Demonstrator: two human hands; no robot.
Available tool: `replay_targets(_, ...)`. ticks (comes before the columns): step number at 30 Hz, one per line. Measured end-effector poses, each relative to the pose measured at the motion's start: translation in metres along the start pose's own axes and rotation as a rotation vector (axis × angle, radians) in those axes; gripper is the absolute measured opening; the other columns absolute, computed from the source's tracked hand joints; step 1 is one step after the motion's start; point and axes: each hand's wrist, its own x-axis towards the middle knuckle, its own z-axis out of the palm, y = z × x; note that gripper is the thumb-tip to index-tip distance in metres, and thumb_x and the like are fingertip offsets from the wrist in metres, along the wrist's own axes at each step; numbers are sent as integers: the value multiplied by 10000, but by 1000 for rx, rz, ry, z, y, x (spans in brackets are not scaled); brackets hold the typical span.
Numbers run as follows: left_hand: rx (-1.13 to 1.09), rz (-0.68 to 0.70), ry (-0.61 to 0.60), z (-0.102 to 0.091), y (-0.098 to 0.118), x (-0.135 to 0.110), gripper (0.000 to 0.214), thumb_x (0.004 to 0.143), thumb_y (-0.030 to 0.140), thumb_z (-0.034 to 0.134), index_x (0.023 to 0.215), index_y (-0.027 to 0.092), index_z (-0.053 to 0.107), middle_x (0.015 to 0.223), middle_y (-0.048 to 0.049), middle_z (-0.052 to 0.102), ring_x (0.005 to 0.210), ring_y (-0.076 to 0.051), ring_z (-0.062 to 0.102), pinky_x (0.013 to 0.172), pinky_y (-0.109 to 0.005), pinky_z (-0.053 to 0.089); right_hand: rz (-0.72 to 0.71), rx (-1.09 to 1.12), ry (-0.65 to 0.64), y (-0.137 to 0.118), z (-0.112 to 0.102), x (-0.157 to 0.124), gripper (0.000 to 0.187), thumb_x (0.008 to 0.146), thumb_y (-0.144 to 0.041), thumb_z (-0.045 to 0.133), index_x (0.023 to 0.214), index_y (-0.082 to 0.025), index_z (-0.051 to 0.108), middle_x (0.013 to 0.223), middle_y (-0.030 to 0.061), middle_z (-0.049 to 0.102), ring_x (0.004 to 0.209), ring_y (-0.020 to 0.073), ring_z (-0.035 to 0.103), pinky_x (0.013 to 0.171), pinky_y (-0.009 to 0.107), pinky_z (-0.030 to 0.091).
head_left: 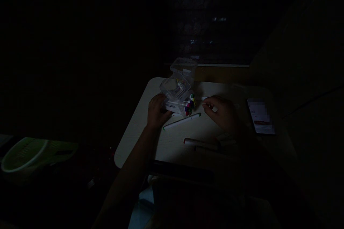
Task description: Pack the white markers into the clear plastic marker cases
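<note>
Head view, very dark: the left hand [156, 111] has its grip on a bundle of markers [174, 106] on the worktop [134, 139], clear plastic containers [184, 63] crowding just behind. The right hand [222, 112] curls its fingers near the caps; I cannot tell whether that grip holds anything. A green-ended marker [182, 121] lies in front, a red-ended marker [200, 143] nearer the person, a smartphone [260, 116] off right.

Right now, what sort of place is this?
Perhaps a dark room in a home: small table with markers and a phone. Too dark to be sure.
</note>
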Motion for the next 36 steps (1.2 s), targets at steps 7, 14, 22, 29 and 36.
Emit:
replay_targets(7,-38,-7,0,-1,3,1,642,739,517,700,1270,215,504,1261,-133,598,1201,-299,557,997,-471,447,-46,-189,-463,15,23,-2,270,870,-161,533,1095,-159,681,1111,107,694,1014,221,635,872,325,479)
replay_targets(14,-15,-14,-18,-2,2,1,666,730,535,700,1278,219,489,1266,-135,595,1197,-310,560,985,-476,453,-118,-326,-571,19,37,-4,172,862,-172,577,963,-163,717,1038,104,684,993,233,609,880,338,450)
replay_targets(22,0,5,1,0,0,0,659,738,525,698,1283,230,474,1263,-131,595,1194,-303,564,977,-465,462,-66,-240,-566,26,26,-1,144,825,-129,593,883,-171,719,946,86,718,896,203,645,788,296,464)
replay_targets(29,-19,24,11,0,-2,1,633,745,538,688,1260,227,491,1254,-130,601,1185,-296,573,971,-468,471,-84,-126,-304,24,-15,-1,135,810,-164,600,892,-176,706,869,57,724,808,183,665,723,283,480)
replay_targets(36,5,-6,-2,-2,2,2,652,736,590,680,1245,220,507,1239,-137,609,1173,-307,577,959,-482,473,-197,-107,-45,13,-64,-11,86,811,-216,638,887,-213,678,824,16,711,757,170,667,695,293,503)
